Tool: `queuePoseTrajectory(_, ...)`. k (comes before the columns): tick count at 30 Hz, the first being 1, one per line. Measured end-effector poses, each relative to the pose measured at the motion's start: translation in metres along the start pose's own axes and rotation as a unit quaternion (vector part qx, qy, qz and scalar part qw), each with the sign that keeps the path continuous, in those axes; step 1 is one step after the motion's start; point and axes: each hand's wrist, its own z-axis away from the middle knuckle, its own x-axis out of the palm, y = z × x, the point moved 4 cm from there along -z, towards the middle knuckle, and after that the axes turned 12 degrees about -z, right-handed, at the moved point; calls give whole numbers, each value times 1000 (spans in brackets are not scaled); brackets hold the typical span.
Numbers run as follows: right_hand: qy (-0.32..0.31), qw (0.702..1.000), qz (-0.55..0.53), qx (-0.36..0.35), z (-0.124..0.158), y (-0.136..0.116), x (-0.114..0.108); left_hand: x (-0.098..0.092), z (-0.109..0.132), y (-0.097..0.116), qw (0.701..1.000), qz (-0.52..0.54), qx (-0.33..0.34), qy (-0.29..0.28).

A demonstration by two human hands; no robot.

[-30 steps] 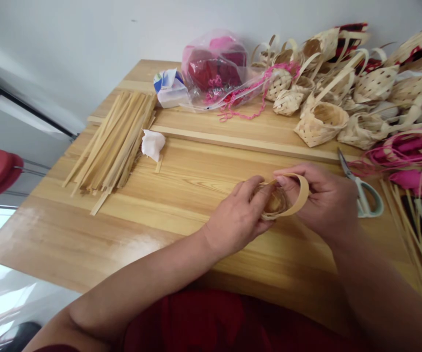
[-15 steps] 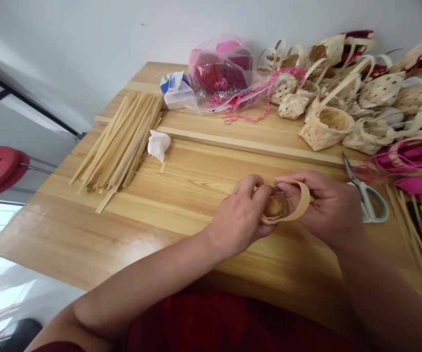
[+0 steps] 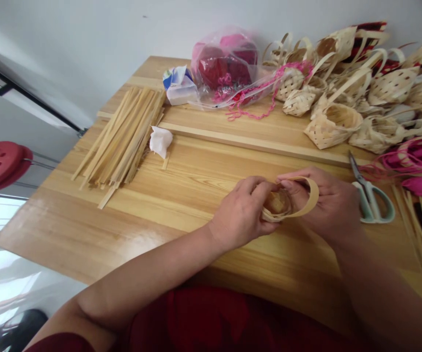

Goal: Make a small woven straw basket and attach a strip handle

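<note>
A small woven basket (image 3: 277, 204) with a curved strip handle (image 3: 310, 201) sits between both my hands above the wooden table (image 3: 181, 205). My left hand (image 3: 243, 213) grips the basket's left side, fingers curled over its rim. My right hand (image 3: 330, 204) holds the right side, with fingers pinched on the handle strip where it meets the rim. Most of the basket's body is hidden by my fingers.
A bundle of flat pale strips (image 3: 124, 138) lies at the left, with a crumpled white tissue (image 3: 160, 141) beside it. Scissors (image 3: 371, 196) lie right of my right hand. Several finished baskets (image 3: 333, 124) crowd the back right, near a plastic bag (image 3: 227, 66). A red stool (image 3: 0, 164) stands left.
My hands have stayed on the basket, with the left fingers shifting slightly on its rim. The view has drifted a little.
</note>
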Motion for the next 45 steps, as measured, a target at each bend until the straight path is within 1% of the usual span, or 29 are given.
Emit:
queuePoseTrajectory(2, 2, 1000, 1, 9, 0, 2, 0, 2, -1, -3, 1000, 30, -10, 2)
queuePoseTrajectory(4, 7, 1000, -15, 15, -1, 4, 0, 5, -1, -8, 997, 60, -38, -2)
queuePoseTrajectory(6, 16, 999, -34, 20, -1, 5, 1, 9, -1, -12, 994, 81, -69, -16)
queuePoseTrajectory(8, 34, 998, -42, 23, 0, 5, 2, 12, -1, -15, 992, 89, -82, -34)
queuePoseTrajectory(11, 60, 997, -26, 37, 2, 5, 5, 14, -1, -16, 992, 90, -79, -32)
queuePoseTrajectory(14, 72, 996, -7, 41, 4, 3, 7, 14, -2, -16, 993, 92, -74, -25)
queuePoseTrajectory(18, 73, 997, -22, 31, 6, 2, 10, 13, -3, -16, 993, 93, -72, -30)
queuePoseTrajectory(22, 80, 997, -3, 12, 7, 2, 10, 13, -4, -16, 992, 95, -75, -40)
queuePoseTrajectory(28, 55, 998, 8, 20, 5, 5, 11, 13, -4, -16, 993, 88, -75, -25)
queuePoseTrajectory(35, 77, 997, -2, 19, 7, 6, 12, 15, -3, -17, 995, 82, -62, -17)
queuePoseTrajectory(40, 64, 997, 21, 26, 5, 4, 13, 14, -4, -16, 995, 77, -65, -24)
queuePoseTrajectory(45, 54, 998, 1, 26, 1, 3, 14, 13, -4, -16, 995, 85, -54, -8)
